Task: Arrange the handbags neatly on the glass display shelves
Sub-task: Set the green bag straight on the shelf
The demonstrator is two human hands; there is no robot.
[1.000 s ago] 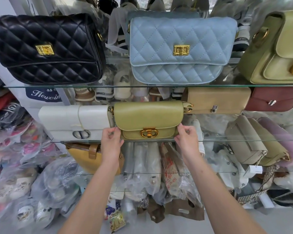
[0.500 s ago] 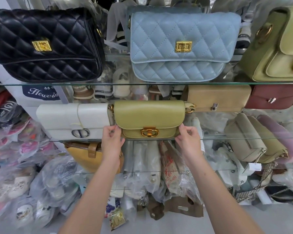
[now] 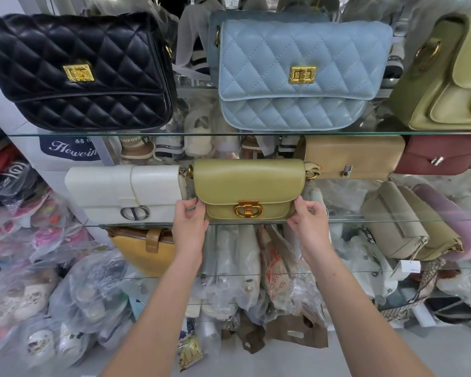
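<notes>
Olive-green handbag (image 3: 249, 186) stood upright on the middle glass shelf (image 3: 365, 219), flap facing out, gold clasp (image 3: 247, 208) low at centre. Left hand (image 3: 190, 223) pinched its lower-left corner, thumb and fingers closed on the edge; right hand (image 3: 309, 221) did the same at the lower-right corner — both gripping, arms reaching up from below.

White bag (image 3: 125, 193) w/ a silver round clasp sat just beside the green one on the left, touching or nearly so. Tan bag (image 3: 354, 156) was behind and to the right, then a dark red bag (image 3: 441, 156) further right.

Upper glass shelf (image 3: 93, 134) carried a black quilted bag (image 3: 76, 72) at left, a pale blue quilted bag (image 3: 297, 74) in the middle, each w/ a square gold lock, and a second olive bag (image 3: 446, 77) at the right edge, partly cut off.

Below — a mustard bag (image 3: 147, 251) under the white one, and beige bags (image 3: 408, 232) lying tilted at right. Plastic-wrapped goods (image 3: 74, 300) were piled on the floor at left.
</notes>
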